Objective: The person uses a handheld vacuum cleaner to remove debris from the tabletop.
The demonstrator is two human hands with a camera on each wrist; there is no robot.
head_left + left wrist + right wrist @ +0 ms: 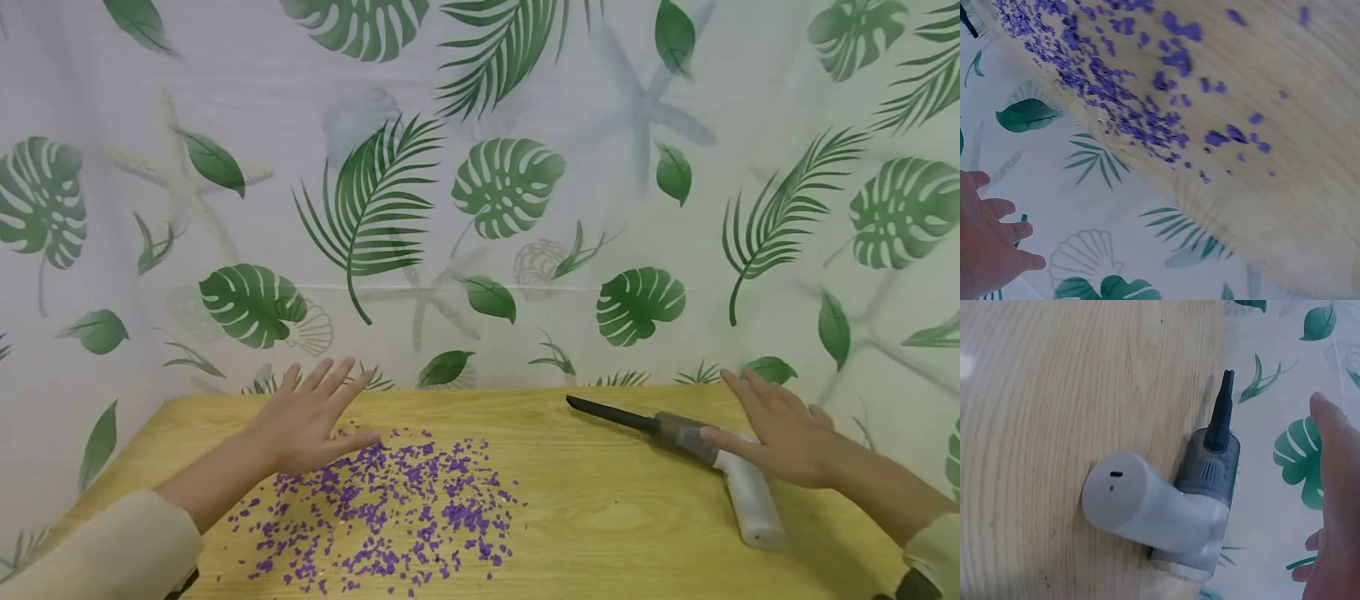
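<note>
Purple paper scraps (420,500) lie scattered over the left and middle of the wooden table (600,533). My left hand (311,425) is held above their far left edge, fingers spread and straight, holding nothing. On the right side lies a handheld vacuum cleaner (750,492) with a white handle, a smoky see-through dust cup (1207,465) and a long black nozzle (611,412) that points left and away. Over the vacuum's right end my right hand (787,433) hovers with fingers extended, its thumb overlapping the dust cup in the head view. The right wrist view shows that hand apart from the vacuum.
A white cloth (525,333) printed with green leaves, shells and starfish hangs directly behind the table's far edge. A few stray scraps (1235,134) lie apart from the main spread.
</note>
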